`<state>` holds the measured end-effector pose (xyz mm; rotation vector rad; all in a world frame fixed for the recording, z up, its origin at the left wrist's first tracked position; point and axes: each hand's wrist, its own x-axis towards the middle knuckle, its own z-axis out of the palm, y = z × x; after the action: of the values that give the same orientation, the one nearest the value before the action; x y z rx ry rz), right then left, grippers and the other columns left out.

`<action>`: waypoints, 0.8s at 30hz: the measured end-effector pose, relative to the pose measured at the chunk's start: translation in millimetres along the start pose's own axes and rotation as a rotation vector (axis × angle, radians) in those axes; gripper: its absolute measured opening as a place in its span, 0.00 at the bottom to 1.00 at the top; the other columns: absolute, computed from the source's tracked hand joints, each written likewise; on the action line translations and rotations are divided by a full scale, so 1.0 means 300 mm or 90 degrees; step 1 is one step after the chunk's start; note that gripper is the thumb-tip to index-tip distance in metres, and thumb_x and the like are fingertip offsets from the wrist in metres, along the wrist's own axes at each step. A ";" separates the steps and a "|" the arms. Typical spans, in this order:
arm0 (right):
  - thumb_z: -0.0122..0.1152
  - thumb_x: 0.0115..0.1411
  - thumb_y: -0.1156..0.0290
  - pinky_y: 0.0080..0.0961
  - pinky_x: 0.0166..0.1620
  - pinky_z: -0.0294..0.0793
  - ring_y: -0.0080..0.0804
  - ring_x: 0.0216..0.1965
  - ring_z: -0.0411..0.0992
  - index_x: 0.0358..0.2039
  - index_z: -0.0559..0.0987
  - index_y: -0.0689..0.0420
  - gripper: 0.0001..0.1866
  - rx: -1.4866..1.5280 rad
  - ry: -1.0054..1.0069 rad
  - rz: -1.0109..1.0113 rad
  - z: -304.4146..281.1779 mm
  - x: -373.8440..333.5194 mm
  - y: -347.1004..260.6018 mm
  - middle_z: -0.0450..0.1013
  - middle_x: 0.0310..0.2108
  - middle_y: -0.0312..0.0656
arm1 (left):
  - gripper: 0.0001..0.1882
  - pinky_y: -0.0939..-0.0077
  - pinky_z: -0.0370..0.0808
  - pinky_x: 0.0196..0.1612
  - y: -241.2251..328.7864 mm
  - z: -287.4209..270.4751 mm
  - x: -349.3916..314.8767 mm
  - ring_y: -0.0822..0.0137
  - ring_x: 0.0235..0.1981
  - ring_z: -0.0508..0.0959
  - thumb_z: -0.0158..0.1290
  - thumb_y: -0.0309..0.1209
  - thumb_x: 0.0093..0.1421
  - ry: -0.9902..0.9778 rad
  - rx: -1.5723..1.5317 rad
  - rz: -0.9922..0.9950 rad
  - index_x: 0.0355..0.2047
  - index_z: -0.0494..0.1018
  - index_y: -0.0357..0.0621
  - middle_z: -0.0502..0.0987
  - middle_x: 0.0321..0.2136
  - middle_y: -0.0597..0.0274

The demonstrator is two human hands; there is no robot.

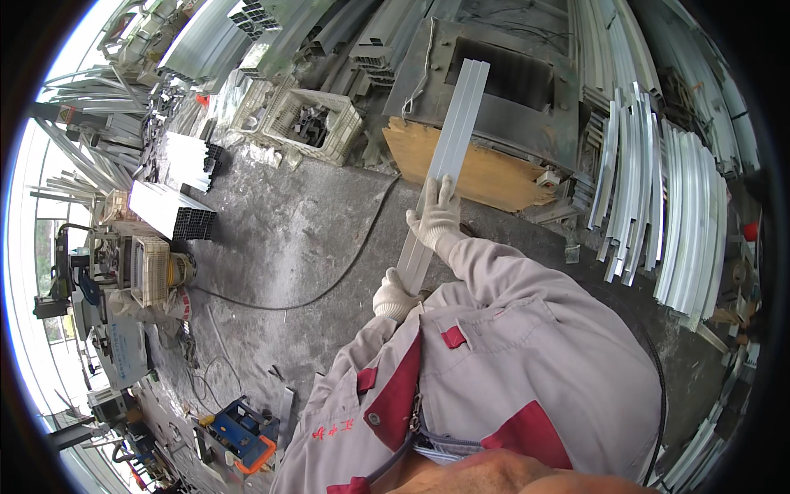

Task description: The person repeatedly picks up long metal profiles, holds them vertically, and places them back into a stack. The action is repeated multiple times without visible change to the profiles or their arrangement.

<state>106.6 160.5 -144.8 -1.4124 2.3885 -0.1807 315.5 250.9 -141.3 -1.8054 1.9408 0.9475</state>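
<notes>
A long, pale grey metal profile [457, 128] with lengthwise grooves slants away from my body. Its far end lies over the dark opening of a grey metal machine or cabinet [411, 78]. My left hand [394, 298], in a white knit glove, is closed around the profile's near end. Farther up, my right hand [436, 216], gloved the same way, lies on the profile's upper face with fingers stretched and apart. The undersides of both hands are hidden.
A yellowish wooden board [461, 169] leans below the machine. White crates [317, 123] of offcuts stand left of it. Profile stacks [691, 222] rise at right, more [173, 210] at left. A black cable [350, 267] crosses the floor. A blue-orange tool [243, 432] lies lower left.
</notes>
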 end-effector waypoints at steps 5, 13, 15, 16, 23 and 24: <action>0.70 0.68 0.35 0.55 0.82 0.61 0.68 0.79 0.58 0.89 0.51 0.56 0.63 0.008 -0.055 -0.004 0.015 -0.073 -0.017 0.36 0.88 0.64 | 0.56 0.45 0.86 0.60 -0.052 0.058 -0.057 0.36 0.60 0.87 0.79 0.58 0.52 0.021 -0.024 -0.043 0.70 0.63 0.42 0.80 0.64 0.36; 0.73 0.66 0.37 0.59 0.82 0.61 0.69 0.79 0.58 0.88 0.54 0.54 0.61 0.068 0.054 -0.059 -0.140 0.226 0.073 0.41 0.87 0.64 | 0.52 0.44 0.87 0.58 0.246 -0.116 0.094 0.36 0.56 0.88 0.77 0.52 0.53 0.038 -0.020 -0.009 0.69 0.63 0.42 0.82 0.60 0.36; 0.72 0.65 0.37 0.62 0.81 0.60 0.69 0.79 0.57 0.86 0.57 0.52 0.59 0.090 0.073 -0.063 -0.214 0.364 0.117 0.45 0.87 0.62 | 0.50 0.45 0.87 0.59 0.373 -0.196 0.162 0.37 0.56 0.88 0.76 0.48 0.54 0.044 -0.007 0.007 0.69 0.63 0.41 0.82 0.60 0.37; 0.72 0.65 0.37 0.63 0.81 0.60 0.69 0.79 0.58 0.86 0.58 0.50 0.58 0.073 0.088 -0.065 -0.252 0.434 0.141 0.46 0.87 0.61 | 0.50 0.46 0.87 0.59 0.446 -0.235 0.201 0.37 0.56 0.88 0.75 0.48 0.54 0.045 -0.004 0.009 0.69 0.63 0.41 0.82 0.60 0.37; 0.65 0.70 0.34 0.71 0.83 0.48 0.60 0.86 0.46 0.87 0.60 0.45 0.53 0.013 0.114 -0.037 -0.537 0.982 0.301 0.48 0.89 0.52 | 0.51 0.47 0.88 0.60 0.982 -0.486 0.496 0.41 0.58 0.89 0.75 0.52 0.57 0.047 0.028 0.001 0.70 0.62 0.39 0.83 0.59 0.39; 0.63 0.71 0.34 0.71 0.83 0.46 0.59 0.88 0.43 0.88 0.59 0.45 0.53 0.003 0.115 -0.037 -0.567 1.053 0.322 0.48 0.89 0.51 | 0.51 0.48 0.88 0.60 1.048 -0.520 0.538 0.41 0.58 0.89 0.75 0.52 0.58 0.045 0.031 -0.013 0.71 0.62 0.39 0.83 0.59 0.40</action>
<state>-173.0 -78.1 -90.4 -1.5240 2.4882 -0.3414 18.3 20.0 -54.1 -1.8509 1.9665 0.8323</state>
